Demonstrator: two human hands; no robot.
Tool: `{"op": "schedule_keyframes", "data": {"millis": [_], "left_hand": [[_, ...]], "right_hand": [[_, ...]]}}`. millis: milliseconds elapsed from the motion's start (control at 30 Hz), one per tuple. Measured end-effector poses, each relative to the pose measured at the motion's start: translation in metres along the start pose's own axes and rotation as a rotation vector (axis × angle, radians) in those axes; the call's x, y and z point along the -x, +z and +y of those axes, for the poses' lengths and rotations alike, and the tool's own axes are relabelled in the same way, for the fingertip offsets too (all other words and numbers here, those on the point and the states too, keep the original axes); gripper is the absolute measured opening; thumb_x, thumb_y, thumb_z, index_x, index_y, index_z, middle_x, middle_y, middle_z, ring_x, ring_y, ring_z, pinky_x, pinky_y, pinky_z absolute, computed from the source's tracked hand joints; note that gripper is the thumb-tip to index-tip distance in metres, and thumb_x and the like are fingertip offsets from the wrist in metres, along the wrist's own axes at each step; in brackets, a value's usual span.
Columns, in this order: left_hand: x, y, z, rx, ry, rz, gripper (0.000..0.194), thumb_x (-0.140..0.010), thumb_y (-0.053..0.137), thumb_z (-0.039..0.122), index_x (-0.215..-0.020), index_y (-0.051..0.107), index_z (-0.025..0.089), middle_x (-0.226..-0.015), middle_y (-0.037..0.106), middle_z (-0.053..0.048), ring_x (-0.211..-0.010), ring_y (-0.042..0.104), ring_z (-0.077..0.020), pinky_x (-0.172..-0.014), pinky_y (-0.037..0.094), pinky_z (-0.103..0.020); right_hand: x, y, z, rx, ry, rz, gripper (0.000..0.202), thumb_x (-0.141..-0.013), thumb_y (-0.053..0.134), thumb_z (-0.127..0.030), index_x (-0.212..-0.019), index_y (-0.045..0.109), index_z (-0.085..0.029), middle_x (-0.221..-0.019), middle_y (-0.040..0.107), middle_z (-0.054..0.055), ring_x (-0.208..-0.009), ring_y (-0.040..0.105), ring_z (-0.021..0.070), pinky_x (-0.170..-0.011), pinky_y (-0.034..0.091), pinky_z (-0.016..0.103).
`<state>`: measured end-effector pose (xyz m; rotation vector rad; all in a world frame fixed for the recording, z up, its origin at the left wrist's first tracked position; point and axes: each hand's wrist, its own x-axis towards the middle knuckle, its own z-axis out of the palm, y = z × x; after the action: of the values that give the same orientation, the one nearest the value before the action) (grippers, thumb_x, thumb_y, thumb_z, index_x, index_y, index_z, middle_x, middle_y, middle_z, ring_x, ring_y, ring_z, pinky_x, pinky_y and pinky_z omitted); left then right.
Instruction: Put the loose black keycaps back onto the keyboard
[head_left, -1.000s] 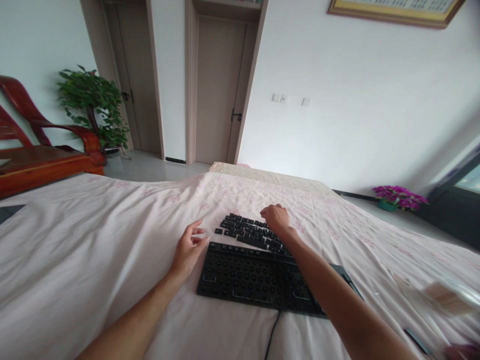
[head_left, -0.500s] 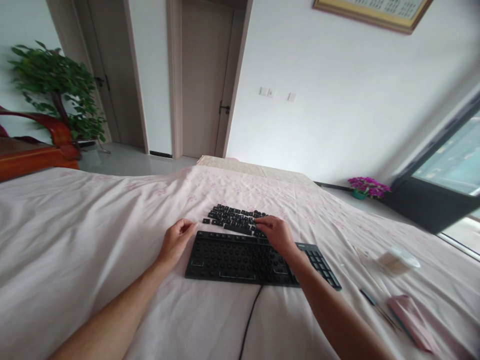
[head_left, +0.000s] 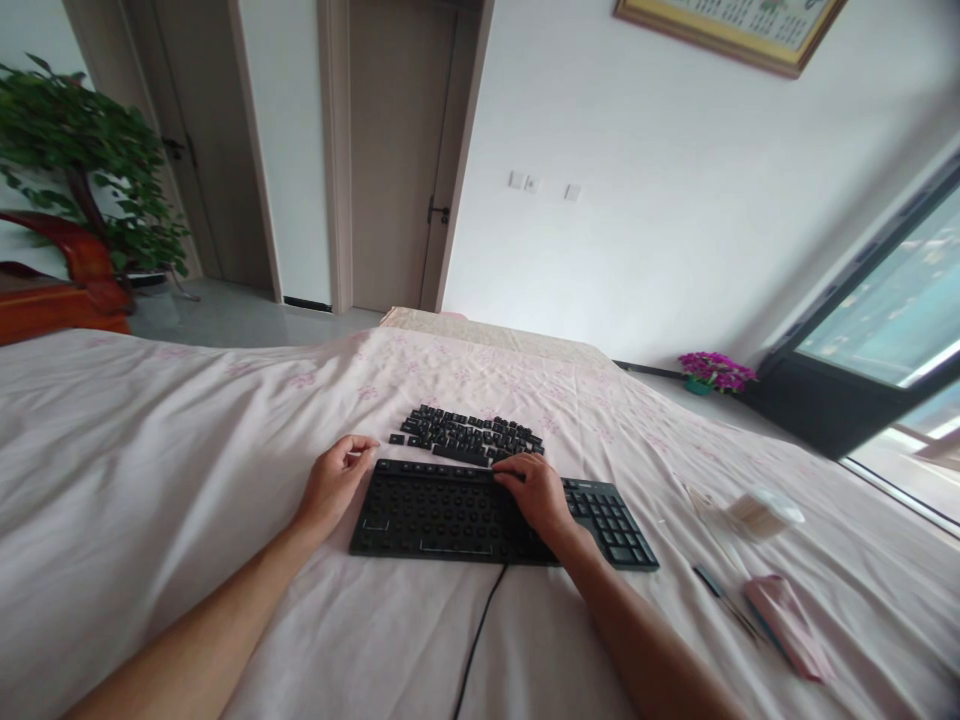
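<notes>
A black keyboard (head_left: pixel 427 510) lies on the bedspread, most of its main section stripped of keycaps while the number pad at the right still has them. Just beyond its back edge, loose black keycaps (head_left: pixel 457 432) are laid out in rows. My right hand (head_left: pixel 534 490) is over the keyboard's back edge, thumb and fingers closed in a pinch; what they hold, if anything, is hidden. Beside the keyboard's back left corner, my left hand (head_left: pixel 341 475) rests on the cloth with its fingers curled and tips near the thumb. Whatever it might hold is too small to name.
To the right lie a clear box of cotton swabs (head_left: pixel 765 512), a thin dark-handled tool (head_left: pixel 724 600) and a folded pink cloth (head_left: pixel 789 628). A cable (head_left: pixel 480 635) runs from the keyboard toward me. The pale bedspread (head_left: pixel 225 450) is wrinkled.
My right hand has moved from the keycap rows back toward me, over the keyboard's rear edge. My left hand stays near the back left corner. The whole view has shifted slightly.
</notes>
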<state>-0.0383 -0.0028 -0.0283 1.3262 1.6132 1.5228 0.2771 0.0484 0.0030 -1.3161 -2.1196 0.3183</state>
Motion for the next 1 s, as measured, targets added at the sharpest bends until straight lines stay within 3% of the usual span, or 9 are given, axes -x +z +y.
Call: {"op": "schedule_keyframes", "data": {"millis": [300, 533, 1000], "left_hand": [[0.0, 0.001, -0.002, -0.027, -0.014, -0.024, 0.034, -0.077, 0.059, 0.045, -0.095, 0.066, 0.018, -0.081, 0.069, -0.002, -0.068, 0.061, -0.0161, -0.064, 0.047, -0.025], [0.001, 0.001, 0.003, 0.001, -0.041, -0.029, 0.035, -0.074, 0.061, 0.045, -0.094, 0.067, 0.017, -0.075, 0.069, -0.003, -0.065, 0.062, -0.0172, -0.061, 0.047, -0.025], [-0.001, 0.002, -0.001, -0.031, -0.017, -0.044, 0.032, -0.076, 0.06, 0.043, -0.094, 0.067, 0.018, -0.078, 0.069, -0.003, -0.068, 0.063, -0.0177, -0.064, 0.048, -0.026]], "right_hand": [[-0.003, 0.007, -0.007, 0.034, -0.062, -0.001, 0.011, -0.081, 0.064, -0.027, -0.084, 0.075, -0.028, -0.089, 0.07, 0.0, -0.09, 0.057, 0.018, -0.089, 0.038, 0.031], [-0.008, 0.015, -0.014, 0.097, -0.019, -0.032, 0.012, -0.081, 0.064, -0.028, -0.086, 0.075, -0.03, -0.089, 0.07, -0.001, -0.091, 0.057, 0.0185, -0.086, 0.039, 0.03], [-0.007, 0.008, -0.029, 0.219, -0.006, -0.067, 0.017, -0.085, 0.059, -0.028, -0.089, 0.076, -0.029, -0.088, 0.07, 0.001, -0.087, 0.056, 0.0188, -0.083, 0.039, 0.028]]}}
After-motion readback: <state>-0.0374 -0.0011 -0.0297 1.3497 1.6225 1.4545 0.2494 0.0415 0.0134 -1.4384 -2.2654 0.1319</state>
